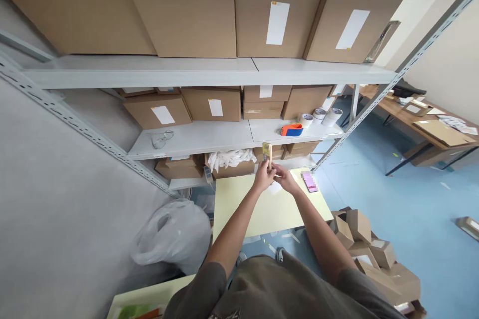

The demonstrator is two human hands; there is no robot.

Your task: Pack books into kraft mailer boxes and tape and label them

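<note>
Both my arms reach forward over a pale yellow table [239, 204]. My left hand [264, 175] is closed around a small tan, flat object [267, 151] held upright above the table. My right hand [283, 177] meets the left one just below that object, fingers curled; whether it grips the same object is hidden. A white slip of paper [276, 188] lies on the table under the hands. A small pink and purple pack [310, 181] lies on the table's far right corner.
A grey metal shelf rack [209, 77] holds cardboard boxes, an orange and blue tape dispenser [292, 129] and tape rolls [325, 115]. A white plastic bag [172, 234] sits left of the table. Small cartons [370, 254] pile on the blue floor at right. A wooden desk [422, 119] stands far right.
</note>
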